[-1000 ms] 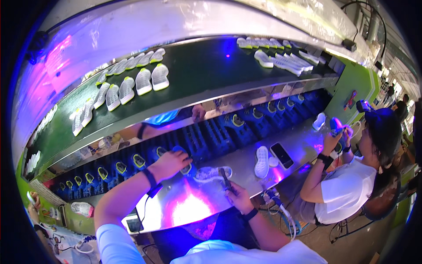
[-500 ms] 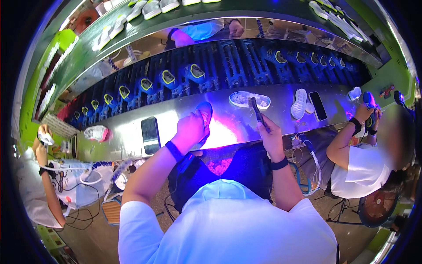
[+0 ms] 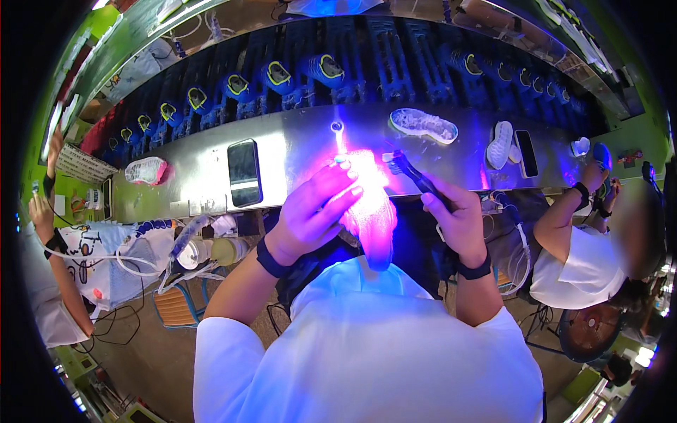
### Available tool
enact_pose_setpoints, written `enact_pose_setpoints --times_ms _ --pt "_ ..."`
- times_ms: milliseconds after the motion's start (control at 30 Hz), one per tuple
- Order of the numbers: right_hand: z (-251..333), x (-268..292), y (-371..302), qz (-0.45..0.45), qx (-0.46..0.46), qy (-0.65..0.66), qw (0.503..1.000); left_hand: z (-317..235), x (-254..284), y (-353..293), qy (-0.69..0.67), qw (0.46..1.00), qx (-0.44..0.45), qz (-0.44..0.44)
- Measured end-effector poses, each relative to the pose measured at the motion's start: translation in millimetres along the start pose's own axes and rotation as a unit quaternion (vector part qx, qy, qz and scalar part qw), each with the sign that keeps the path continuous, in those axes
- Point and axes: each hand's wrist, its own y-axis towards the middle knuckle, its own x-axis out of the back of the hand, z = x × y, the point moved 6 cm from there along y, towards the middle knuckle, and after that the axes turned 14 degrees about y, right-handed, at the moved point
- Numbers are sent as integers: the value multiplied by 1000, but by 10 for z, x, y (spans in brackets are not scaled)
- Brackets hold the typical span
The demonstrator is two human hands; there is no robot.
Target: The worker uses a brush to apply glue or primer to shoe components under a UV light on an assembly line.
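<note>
My left hand [image 3: 315,211] is closed on a shoe [image 3: 377,229], which I hold tilted over the bench's near edge, one end pointing toward me. Glaring white and pink light washes out much of its surface. In my right hand [image 3: 458,220] is a brush [image 3: 415,171] with a dark handle; its bristle end is just right of the shoe, and the glare hides whether they touch. Beyond the brush, a shoe sole [image 3: 423,125] with a whitish, wet-looking inner face lies on the metal bench [image 3: 296,134].
Blue shoes [image 3: 278,74] stand along a dark slatted rack [image 3: 384,60] behind the bench. A phone [image 3: 244,173] and a pale sole [image 3: 146,170] lie left; another sole [image 3: 499,144] and phone [image 3: 526,154] lie right. Co-workers sit on both sides, the right one [image 3: 578,264] handling a blue shoe.
My left hand has brought the shoe nearer and to the right, turning it to point toward me. The brush has left the sole and come beside the shoe. The view has shifted.
</note>
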Motion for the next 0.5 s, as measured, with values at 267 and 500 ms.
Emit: enact_pose_setpoints --times_ms 267,500 --pt "81 -121 11 19 -27 -63 997 -169 63 -55 52 996 -67 1" --pt "13 -89 -100 58 -85 12 995 -134 -58 -13 62 995 -76 34"
